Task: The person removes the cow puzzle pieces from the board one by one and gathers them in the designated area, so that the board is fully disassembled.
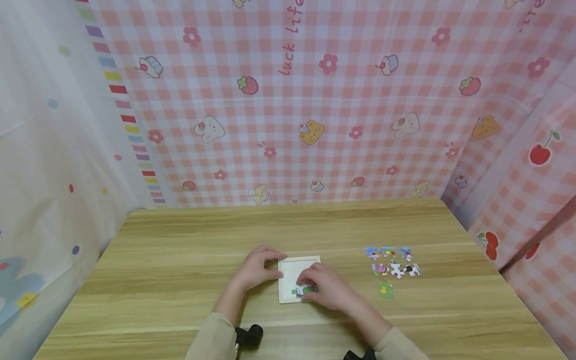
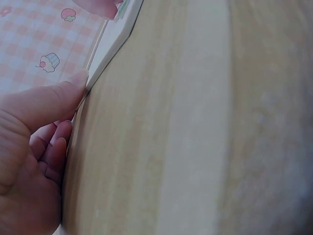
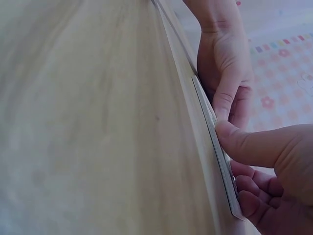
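A small white puzzle tray point(image 1: 289, 270) with a raised rim lies flat on the table. My left hand point(image 1: 257, 269) touches its left edge with thumb and index finger; in the left wrist view the thumb point(image 2: 73, 85) rests on the rim, the other fingers loosely bent beneath it. Over the tray's lower right part, my right hand point(image 1: 326, 287) pinches a green and white puzzle piece point(image 1: 308, 289) between thumb and fingers, which partly cover it. Another green bit point(image 1: 294, 292) shows at its left. In the right wrist view the piece is hidden behind the thumb point(image 3: 244, 144).
Several loose puzzle pieces point(image 1: 396, 270) lie in rough rows on the table point(image 1: 180, 280) to the right of the tray, a green one point(image 1: 385, 289) nearest me. A black wrist device point(image 1: 250, 336) sits by my left sleeve. Patterned cloths point(image 1: 288, 100) hang behind and at both sides.
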Motion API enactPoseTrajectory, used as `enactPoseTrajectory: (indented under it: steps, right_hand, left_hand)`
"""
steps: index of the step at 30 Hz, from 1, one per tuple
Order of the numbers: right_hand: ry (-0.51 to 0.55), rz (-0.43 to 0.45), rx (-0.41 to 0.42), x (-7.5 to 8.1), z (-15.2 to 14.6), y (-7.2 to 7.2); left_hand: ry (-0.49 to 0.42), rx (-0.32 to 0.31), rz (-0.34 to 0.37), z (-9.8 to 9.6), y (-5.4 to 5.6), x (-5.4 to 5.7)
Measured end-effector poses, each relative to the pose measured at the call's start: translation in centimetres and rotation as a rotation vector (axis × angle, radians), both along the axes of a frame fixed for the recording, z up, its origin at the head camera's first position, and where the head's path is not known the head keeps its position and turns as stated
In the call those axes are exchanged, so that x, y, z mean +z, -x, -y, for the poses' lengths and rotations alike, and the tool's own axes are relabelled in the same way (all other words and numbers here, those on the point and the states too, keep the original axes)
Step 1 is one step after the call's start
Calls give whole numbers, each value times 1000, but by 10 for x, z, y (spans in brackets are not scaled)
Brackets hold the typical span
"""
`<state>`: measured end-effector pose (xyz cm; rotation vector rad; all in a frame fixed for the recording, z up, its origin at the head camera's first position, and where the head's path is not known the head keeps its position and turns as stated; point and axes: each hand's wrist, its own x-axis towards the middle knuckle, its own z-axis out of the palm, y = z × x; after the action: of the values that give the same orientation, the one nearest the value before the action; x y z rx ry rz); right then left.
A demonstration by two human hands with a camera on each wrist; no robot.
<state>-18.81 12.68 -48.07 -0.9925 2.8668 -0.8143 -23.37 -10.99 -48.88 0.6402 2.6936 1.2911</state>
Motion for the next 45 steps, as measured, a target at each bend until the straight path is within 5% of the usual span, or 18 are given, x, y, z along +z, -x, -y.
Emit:
enactPoseTrajectory:
  steps: [14, 45]
  right_hand:
    - [-6, 32, -61, 3, 6, -5]
    - [55, -12, -57, -4, 2, -7]
  left_hand:
    - [-11, 0, 2, 1, -1, 1]
    - [-4, -8, -7, 0, 0, -1]
